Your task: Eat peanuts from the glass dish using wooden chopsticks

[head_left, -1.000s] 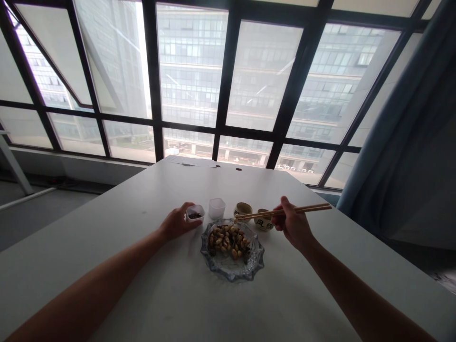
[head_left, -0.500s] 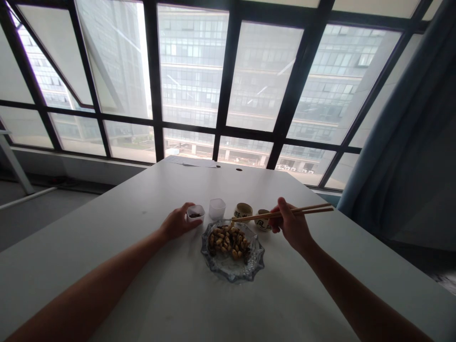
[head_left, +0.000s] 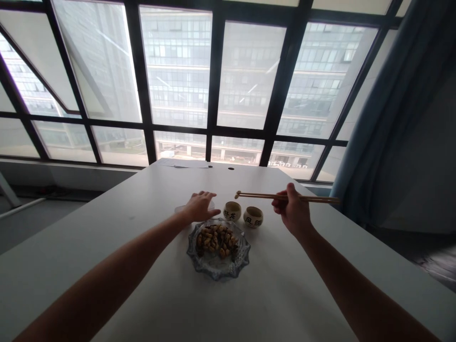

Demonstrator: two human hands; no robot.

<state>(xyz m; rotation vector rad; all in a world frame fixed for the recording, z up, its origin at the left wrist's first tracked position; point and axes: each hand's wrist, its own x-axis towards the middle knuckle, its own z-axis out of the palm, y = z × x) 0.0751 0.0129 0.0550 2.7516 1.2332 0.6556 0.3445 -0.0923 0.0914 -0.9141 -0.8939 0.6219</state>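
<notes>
My right hand [head_left: 294, 209] is wrapped round a pair of wooden chopsticks [head_left: 263, 195], whose tips point left. Pinched at the tips, raised above the table, is a small pale peanut [head_left: 237, 194]. My left hand [head_left: 200, 206] reaches over the translucent plastic cups, fingers stretched and thumb apart, with nothing in its grasp. It mostly hides those cups; a rim of one cup [head_left: 179, 209] shows beside the wrist. Nearer me sits a scalloped glass dish [head_left: 218, 273] holding peanuts [head_left: 210, 239] and some dark bits. Two small ceramic cups with dark characters, one [head_left: 232, 212] left and one [head_left: 253, 217] right, stand between my hands.
The white table [head_left: 149, 294] extends toward large windows. Papers [head_left: 181, 163] lie at its far edge, near two dark round holes. A blue curtain [head_left: 374, 118] hangs at the right.
My left hand has let go of the plastic cup with dark bits and moved right, opening. The chopsticks have risen away from the dish, carrying a peanut. The camera view has shifted slightly.
</notes>
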